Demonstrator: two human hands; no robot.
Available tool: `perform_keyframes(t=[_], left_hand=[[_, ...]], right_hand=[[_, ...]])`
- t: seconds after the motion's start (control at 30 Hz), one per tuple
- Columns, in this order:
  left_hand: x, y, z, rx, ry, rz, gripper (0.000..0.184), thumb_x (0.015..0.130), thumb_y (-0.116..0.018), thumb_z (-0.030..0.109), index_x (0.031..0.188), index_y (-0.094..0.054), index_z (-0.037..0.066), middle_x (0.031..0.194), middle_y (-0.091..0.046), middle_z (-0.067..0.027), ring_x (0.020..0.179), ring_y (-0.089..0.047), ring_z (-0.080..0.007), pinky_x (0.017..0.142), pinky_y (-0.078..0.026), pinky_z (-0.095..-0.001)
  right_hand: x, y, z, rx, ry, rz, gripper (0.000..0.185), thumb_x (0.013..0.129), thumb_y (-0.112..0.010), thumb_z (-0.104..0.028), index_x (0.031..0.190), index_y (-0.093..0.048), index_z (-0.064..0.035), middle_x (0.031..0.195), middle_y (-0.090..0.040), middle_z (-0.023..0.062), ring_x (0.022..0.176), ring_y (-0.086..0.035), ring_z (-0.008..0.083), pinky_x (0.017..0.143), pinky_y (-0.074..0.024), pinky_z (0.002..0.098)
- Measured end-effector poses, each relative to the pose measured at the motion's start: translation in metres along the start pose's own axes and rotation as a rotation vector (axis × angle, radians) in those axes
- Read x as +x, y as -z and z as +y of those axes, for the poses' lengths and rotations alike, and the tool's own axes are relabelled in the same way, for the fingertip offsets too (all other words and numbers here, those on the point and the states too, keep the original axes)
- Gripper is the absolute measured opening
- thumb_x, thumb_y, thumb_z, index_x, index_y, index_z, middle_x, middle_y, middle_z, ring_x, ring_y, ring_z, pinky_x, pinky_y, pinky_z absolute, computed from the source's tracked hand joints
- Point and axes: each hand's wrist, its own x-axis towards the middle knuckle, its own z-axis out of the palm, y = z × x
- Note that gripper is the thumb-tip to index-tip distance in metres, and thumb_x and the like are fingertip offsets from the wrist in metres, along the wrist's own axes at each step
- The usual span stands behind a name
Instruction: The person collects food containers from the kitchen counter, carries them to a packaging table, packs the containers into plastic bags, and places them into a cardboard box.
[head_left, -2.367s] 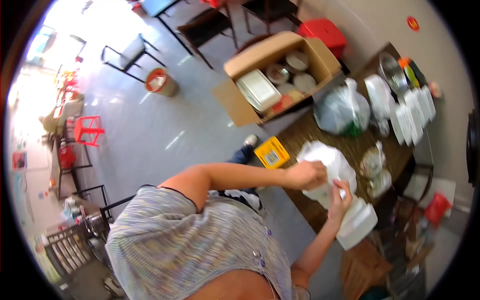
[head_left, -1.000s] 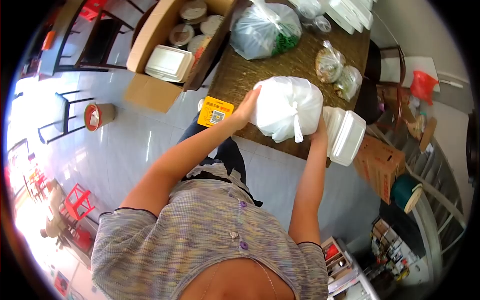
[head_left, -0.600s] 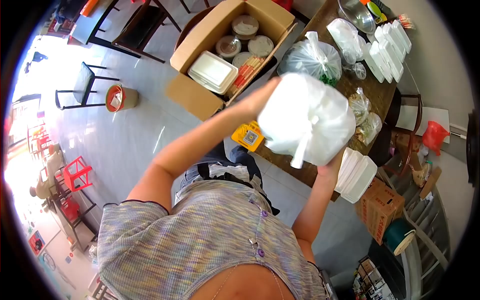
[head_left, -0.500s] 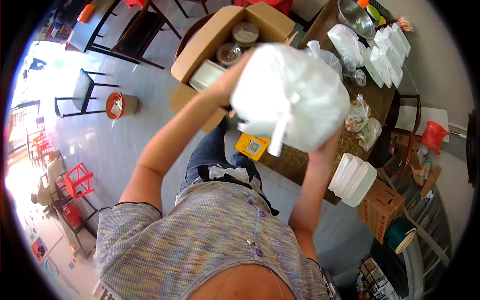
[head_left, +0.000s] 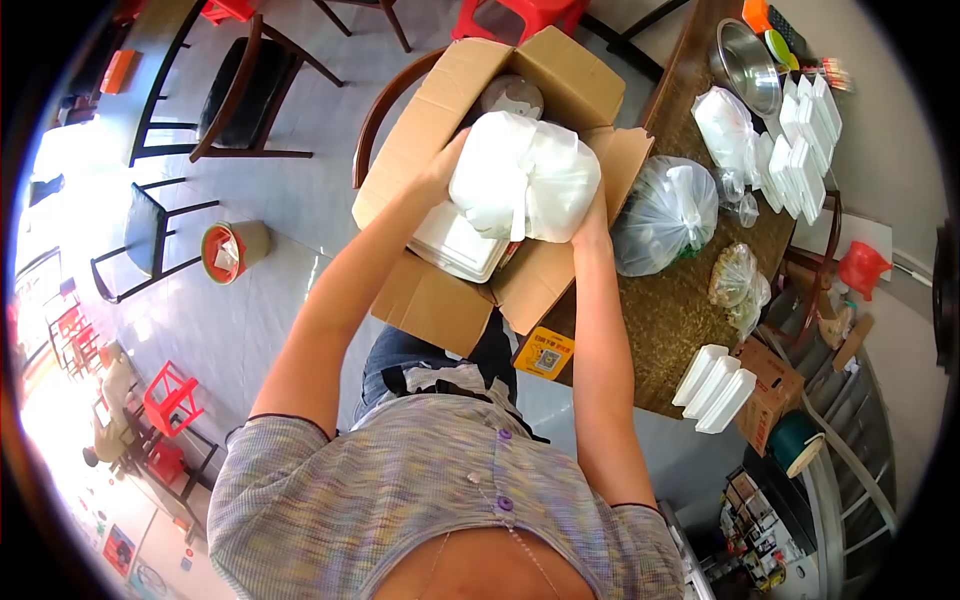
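A knotted white plastic bag (head_left: 525,180) is held between both hands over the open cardboard box (head_left: 430,125). My left hand (head_left: 446,165) grips its left side and my right hand (head_left: 592,222) its right side; the fingers are partly hidden by the bag. Beneath the bag, a white foam container (head_left: 458,245) lies in the box, and a round lidded tub (head_left: 512,97) shows behind it. The bag hides much of the box's inside.
Right of the box, the brown table (head_left: 665,330) bears a tied clear bag (head_left: 665,215), small food bags (head_left: 738,285), foam containers (head_left: 714,388), a metal bowl (head_left: 745,68) and a yellow card (head_left: 545,353). A bin (head_left: 236,250) and chairs (head_left: 245,95) stand left.
Both hands have carried the white bag from above the table leftward to over the cardboard box. Earlier, the hands were at the bag's top on the table. The view has shifted too.
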Motion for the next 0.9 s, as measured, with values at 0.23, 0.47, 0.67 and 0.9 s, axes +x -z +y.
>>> perform_keyframes(t=[0.23, 0.47, 0.67, 0.9], left_hand=[[0.021, 0.014, -0.019, -0.198, 0.062, 0.282, 0.049, 0.088, -0.043, 0.04, 0.117, -0.052, 0.001, 0.116, -0.055, -0.0099, 0.104, -0.051, -0.0216, 0.09, -0.039, -0.0312], [0.043, 0.038, -0.064, -0.288, -0.112, 0.462, 0.046, 0.087, -0.042, 0.033, 0.115, -0.052, -0.001, 0.113, -0.056, -0.0107, 0.104, -0.05, -0.0213, 0.092, -0.035, -0.0286], [0.036, 0.021, -0.058, -0.365, -0.114, 0.522, 0.044, 0.089, -0.035, 0.03, 0.117, -0.05, 0.0, 0.116, -0.055, -0.0105, 0.107, -0.051, -0.0225, 0.092, -0.038, -0.0324], [0.012, 0.004, -0.06, -0.575, -0.244, 0.659, 0.045, 0.091, -0.036, 0.029, 0.122, -0.042, -0.003, 0.118, -0.049, -0.0138, 0.106, -0.051, -0.0273, 0.09, -0.043, -0.0367]], right_hand=[[0.017, -0.003, 0.044, -0.314, 0.102, 0.032, 0.022, 0.086, -0.047, -0.008, 0.108, -0.051, -0.0016, 0.099, -0.057, 0.0052, 0.087, -0.055, 0.013, 0.076, -0.0463, 0.0249], [0.027, 0.009, 0.082, -0.06, -0.079, 0.221, 0.032, 0.088, -0.048, -0.015, 0.118, -0.046, -0.0031, 0.108, -0.055, 0.0053, 0.094, -0.055, 0.0152, 0.082, -0.0451, 0.0273], [0.024, 0.014, 0.104, 0.418, -0.254, 0.282, 0.04, 0.09, -0.045, -0.023, 0.125, -0.041, -0.0042, 0.115, -0.053, 0.0061, 0.099, -0.055, 0.0162, 0.084, -0.0463, 0.0307], [0.014, 0.002, 0.117, 0.618, -0.198, 0.344, 0.042, 0.09, -0.042, -0.028, 0.125, -0.042, -0.0052, 0.116, -0.053, 0.005, 0.1, -0.054, 0.0156, 0.085, -0.0454, 0.0297]])
